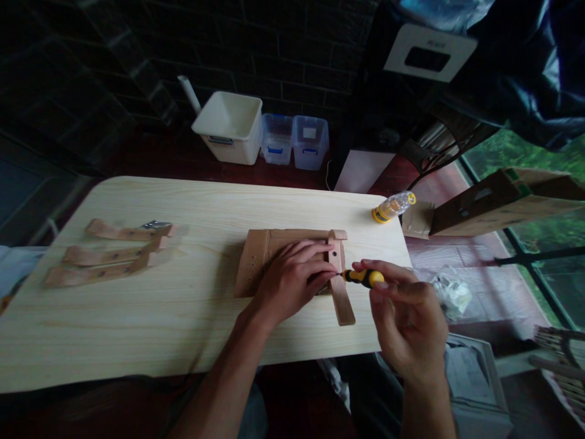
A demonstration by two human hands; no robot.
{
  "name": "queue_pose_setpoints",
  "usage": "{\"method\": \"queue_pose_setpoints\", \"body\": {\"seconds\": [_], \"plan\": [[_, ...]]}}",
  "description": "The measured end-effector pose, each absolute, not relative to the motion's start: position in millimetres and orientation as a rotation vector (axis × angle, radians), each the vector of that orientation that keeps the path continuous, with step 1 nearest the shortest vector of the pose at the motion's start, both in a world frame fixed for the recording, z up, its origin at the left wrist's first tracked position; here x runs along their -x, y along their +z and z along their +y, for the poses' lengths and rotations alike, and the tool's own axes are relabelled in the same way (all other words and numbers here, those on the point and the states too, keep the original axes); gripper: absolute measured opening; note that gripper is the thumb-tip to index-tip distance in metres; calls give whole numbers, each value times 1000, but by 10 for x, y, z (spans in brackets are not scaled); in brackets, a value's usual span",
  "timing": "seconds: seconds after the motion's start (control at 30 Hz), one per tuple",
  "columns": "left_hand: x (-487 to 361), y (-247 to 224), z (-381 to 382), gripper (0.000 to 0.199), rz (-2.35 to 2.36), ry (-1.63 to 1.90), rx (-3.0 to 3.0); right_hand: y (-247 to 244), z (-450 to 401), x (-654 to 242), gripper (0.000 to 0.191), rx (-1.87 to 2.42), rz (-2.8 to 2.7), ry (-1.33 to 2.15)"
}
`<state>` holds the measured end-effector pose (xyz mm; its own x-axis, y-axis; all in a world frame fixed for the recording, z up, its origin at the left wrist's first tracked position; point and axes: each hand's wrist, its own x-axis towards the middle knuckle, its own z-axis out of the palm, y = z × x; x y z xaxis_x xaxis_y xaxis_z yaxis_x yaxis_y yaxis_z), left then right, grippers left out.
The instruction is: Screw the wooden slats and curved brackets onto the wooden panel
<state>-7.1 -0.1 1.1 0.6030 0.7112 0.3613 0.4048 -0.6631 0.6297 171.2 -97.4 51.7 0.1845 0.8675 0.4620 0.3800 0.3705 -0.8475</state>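
My right hand (406,311) grips a yellow and black screwdriver (364,278), its tip pointing left at a curved wooden strip (342,302). The strip has a dark hole and lies across the right end of a brown cardboard box (253,262). Reaching over the box, my left hand (297,274) holds the strip with its fingertips, thumb and index finger close together at the screwdriver's tip. Whether a small screw sits between them cannot be made out. Several similar wooden strips (107,253) lie at the table's left, beside a small shiny packet (156,224).
A clear bottle-shaped container with a yellow base (393,206) lies near the right edge of the pale wooden table (183,323). Beyond the far edge stand a white bin (233,131) and two clear plastic boxes (309,143). Large cardboard boxes (489,204) are at the right.
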Motion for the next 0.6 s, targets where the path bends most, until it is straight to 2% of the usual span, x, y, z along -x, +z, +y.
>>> {"method": "queue_pose_setpoints", "body": {"seconds": [0.6], "plan": [[71, 22, -2, 15, 881, 816, -2330, 513, -979, -1725, 16, 1201, -1413, 547]]}}
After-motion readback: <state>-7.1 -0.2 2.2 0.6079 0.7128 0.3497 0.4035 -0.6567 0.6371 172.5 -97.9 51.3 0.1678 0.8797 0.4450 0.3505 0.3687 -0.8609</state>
